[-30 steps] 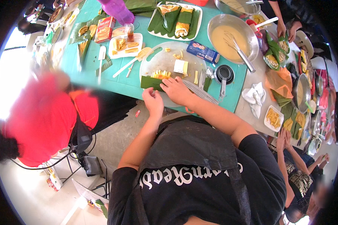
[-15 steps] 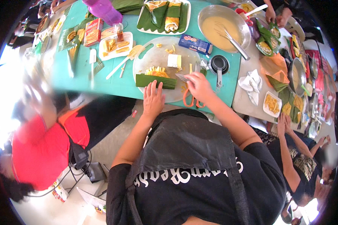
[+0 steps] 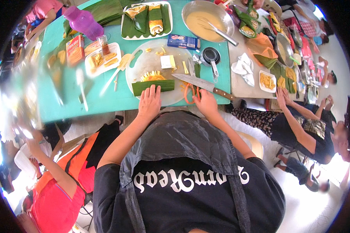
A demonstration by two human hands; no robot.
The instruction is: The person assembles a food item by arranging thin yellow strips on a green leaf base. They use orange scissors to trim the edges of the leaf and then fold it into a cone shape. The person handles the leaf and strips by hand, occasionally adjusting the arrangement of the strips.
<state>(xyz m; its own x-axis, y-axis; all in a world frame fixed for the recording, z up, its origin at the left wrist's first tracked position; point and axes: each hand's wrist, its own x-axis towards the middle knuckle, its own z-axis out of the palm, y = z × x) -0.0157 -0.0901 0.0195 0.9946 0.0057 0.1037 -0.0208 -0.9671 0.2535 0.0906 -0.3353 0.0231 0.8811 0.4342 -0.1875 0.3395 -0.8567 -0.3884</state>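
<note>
My left hand [image 3: 149, 103] lies with fingers stretched over the near edge of a cut green banana leaf strip [image 3: 153, 87]. Just beyond that strip, on a round translucent cutting board [image 3: 134, 72], sits a yellow filling topped with pale sticks [image 3: 151, 76]. My right hand [image 3: 206, 103] is at the orange-handled scissors [image 3: 188, 95], its fingers closed at the right loop; part of the grip is hidden. A large knife [image 3: 198, 82] with a wooden handle lies right beside it, untouched. A block of cheese [image 3: 167, 61] in its wrapper stands on the board.
Behind the board are a tray of leaf-wrapped rolls [image 3: 147, 35], a blue box [image 3: 182, 41] and a batter bowl [image 3: 210, 23] with a whisk. Black measuring cups [image 3: 210, 56] stand right; a white plate of yellow slices [image 3: 103, 60] left. Other people work on both sides.
My right hand has let go of the knife and drawn back to the scissors, which have shifted slightly. My left hand stays on the leaf. The view has swung a little.
</note>
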